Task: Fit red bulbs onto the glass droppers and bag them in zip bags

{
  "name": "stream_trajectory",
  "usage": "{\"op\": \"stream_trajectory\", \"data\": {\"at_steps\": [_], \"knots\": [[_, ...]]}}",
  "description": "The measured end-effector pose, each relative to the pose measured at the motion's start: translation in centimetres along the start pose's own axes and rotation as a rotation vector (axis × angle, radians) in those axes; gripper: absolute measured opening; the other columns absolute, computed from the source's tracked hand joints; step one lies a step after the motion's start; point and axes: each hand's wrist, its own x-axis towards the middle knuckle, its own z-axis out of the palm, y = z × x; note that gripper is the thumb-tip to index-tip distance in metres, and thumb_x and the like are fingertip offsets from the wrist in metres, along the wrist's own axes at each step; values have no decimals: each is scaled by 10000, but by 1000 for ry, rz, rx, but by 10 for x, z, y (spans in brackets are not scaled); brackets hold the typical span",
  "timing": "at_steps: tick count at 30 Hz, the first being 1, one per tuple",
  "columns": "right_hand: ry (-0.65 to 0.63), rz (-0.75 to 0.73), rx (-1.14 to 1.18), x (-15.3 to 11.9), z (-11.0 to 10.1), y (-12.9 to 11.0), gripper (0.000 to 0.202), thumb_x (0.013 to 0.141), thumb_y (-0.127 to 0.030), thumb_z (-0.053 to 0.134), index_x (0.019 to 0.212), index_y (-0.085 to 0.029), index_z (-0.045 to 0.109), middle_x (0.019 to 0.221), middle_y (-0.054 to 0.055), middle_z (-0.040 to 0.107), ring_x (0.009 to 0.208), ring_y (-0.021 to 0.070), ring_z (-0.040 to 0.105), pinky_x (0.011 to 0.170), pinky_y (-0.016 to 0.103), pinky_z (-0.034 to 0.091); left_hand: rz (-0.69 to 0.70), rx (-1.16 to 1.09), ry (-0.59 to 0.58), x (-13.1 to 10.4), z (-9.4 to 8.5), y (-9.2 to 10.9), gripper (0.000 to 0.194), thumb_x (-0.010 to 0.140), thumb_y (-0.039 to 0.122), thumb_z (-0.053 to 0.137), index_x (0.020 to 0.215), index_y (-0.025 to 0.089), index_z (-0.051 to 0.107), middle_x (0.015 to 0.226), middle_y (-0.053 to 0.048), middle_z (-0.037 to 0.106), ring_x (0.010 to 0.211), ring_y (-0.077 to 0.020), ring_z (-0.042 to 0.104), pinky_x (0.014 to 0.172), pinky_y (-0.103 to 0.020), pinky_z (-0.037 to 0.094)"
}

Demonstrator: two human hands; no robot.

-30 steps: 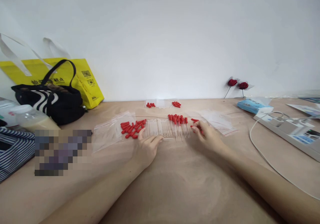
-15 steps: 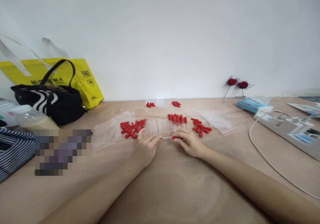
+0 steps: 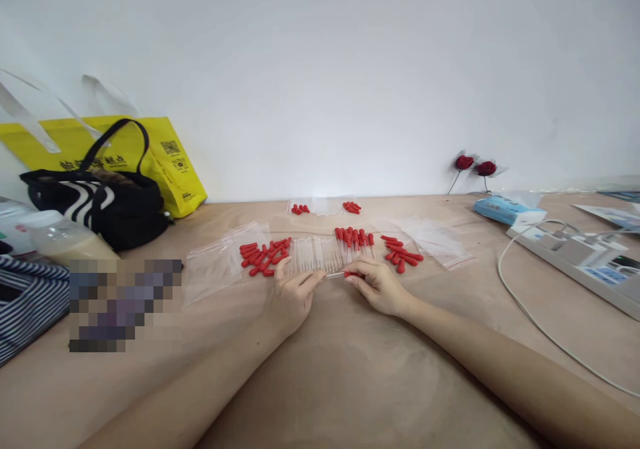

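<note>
Between my hands lies a clear dropper tube, held level just above the table or on it; I cannot tell which. My left hand pinches its left end. At the other end, my right hand grips a red rubber bulb that meets the tube. Beyond my hands stretches a row of bare clear tubes. Several droppers with red bulbs fitted lie at the row's right side. Loose red bulbs are in a left pile and a right pile.
Clear zip bags lie left and right; another bag with red bulbs lies by the wall. A yellow bag, black handbag and bottle stand left. To the right are tissues and a power strip with a cable.
My hands keep nearly the same place and the same grips. The tube's left end has shifted very slightly up. The bulb shows a little less beside my right fingers.
</note>
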Motion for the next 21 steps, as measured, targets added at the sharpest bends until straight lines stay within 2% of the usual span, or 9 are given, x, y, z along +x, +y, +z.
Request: {"op": "stream_trajectory", "data": {"at_steps": [5,13,21], "knots": [[9,39,39,-3,2,1,118,815,-211,480,854,-167,582,753,42,617,674,133,558,633,251,442,35,4,-6,0,-1,2,321,775,28,362,938,198,581,765,-7,684,639,-129,611,945,-447,232],[20,-6,126,-6,3,1,146,804,-288,516,807,-180,615,746,45,641,664,136,576,610,251,454,104,70,-12,-1,-3,4,337,765,9,336,940,184,565,737,-17,671,615,-131,591,810,-376,280],[10,-164,-23,-7,-2,-2,146,811,-263,509,857,-170,612,723,62,630,661,145,564,606,262,452,157,129,7,-2,-3,5,332,776,3,326,915,175,574,680,2,647,575,-122,562,773,-357,284]]}}
